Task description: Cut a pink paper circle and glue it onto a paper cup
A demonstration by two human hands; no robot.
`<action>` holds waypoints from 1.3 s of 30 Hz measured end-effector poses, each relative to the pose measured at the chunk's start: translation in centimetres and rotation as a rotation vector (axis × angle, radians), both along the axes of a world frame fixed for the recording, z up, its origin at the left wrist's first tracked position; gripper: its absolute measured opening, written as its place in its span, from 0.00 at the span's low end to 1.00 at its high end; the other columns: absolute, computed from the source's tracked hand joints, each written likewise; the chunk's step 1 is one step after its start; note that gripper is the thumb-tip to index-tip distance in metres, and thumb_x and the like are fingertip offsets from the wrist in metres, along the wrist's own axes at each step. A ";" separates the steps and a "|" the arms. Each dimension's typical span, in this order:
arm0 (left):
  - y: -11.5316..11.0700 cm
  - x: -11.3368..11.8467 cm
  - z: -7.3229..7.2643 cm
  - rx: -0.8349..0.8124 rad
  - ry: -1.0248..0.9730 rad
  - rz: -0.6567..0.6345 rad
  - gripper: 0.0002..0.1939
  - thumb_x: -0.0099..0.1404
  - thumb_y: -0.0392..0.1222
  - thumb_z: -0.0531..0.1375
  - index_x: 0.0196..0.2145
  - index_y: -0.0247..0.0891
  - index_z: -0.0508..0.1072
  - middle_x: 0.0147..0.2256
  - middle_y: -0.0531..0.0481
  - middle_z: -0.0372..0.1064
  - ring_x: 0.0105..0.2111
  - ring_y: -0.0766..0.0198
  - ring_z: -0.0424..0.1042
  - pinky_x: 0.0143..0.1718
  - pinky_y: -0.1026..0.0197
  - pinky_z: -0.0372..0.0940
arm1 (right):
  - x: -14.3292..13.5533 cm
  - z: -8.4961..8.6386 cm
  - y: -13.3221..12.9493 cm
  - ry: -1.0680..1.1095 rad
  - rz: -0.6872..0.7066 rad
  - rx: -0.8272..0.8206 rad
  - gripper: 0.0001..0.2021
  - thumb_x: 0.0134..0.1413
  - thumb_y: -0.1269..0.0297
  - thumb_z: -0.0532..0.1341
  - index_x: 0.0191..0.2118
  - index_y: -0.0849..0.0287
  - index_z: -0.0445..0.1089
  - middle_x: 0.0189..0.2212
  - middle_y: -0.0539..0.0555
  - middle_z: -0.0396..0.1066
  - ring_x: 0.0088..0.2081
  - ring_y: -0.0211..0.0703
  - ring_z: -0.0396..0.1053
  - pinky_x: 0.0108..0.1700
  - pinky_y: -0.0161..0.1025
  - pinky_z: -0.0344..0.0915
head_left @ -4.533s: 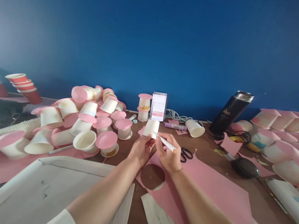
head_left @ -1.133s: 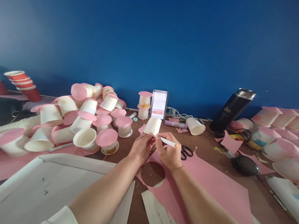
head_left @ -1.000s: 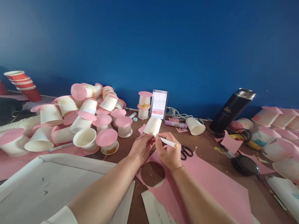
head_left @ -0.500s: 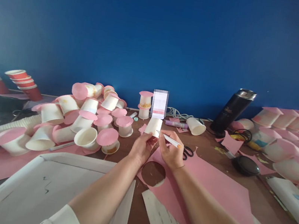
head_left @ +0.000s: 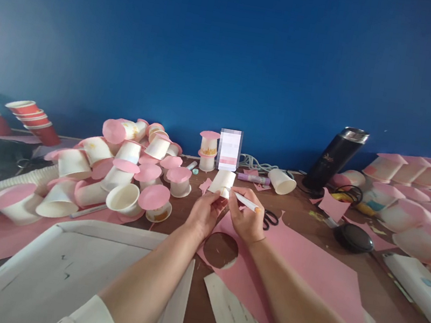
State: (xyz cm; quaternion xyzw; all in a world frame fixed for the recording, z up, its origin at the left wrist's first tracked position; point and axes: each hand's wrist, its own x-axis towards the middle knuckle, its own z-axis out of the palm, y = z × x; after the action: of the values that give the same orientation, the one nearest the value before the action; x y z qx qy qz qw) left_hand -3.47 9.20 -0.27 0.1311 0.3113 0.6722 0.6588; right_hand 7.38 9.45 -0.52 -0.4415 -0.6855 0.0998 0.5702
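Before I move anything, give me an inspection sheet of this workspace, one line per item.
Surface: brown desk, partly covered; a pink sheet with a round hole lies under the right forearm.
Job's things: white cup and white pen, both in hand.
Clutter: cups with pink discs heaped on the left, more on the right; scissors partly hidden by the right hand; purple tube.
Hands: left hand holds the cup; right hand grips the pen, tip at the cup, contact unclear.
Cables: pale cable bunched near the wall.
Surroundings: blue wall behind; black flask near it.
Other people: nothing seen.
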 end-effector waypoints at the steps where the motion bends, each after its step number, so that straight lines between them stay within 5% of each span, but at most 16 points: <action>1: 0.0 0.0 0.0 -0.002 0.001 -0.001 0.03 0.56 0.28 0.60 0.26 0.30 0.71 0.27 0.48 0.72 0.29 0.68 0.71 0.39 0.64 0.63 | 0.0 0.0 0.0 -0.002 -0.004 0.001 0.07 0.57 0.62 0.58 0.37 0.56 0.71 0.33 0.54 0.75 0.35 0.43 0.72 0.36 0.38 0.69; 39: 0.0 -0.6 0.2 -0.070 -0.087 -0.025 0.04 0.59 0.30 0.58 0.33 0.30 0.73 0.29 0.44 0.73 0.29 0.65 0.72 0.34 0.64 0.69 | 0.2 -0.2 0.1 0.012 -0.028 -0.010 0.07 0.57 0.61 0.58 0.37 0.56 0.71 0.33 0.54 0.74 0.36 0.43 0.73 0.35 0.37 0.69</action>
State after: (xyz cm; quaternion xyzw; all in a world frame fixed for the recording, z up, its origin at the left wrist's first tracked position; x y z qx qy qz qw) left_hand -4.10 9.25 -0.02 0.0827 0.3040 0.6578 0.6841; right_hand 7.62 9.59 -0.69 -0.4531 -0.6755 0.0979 0.5735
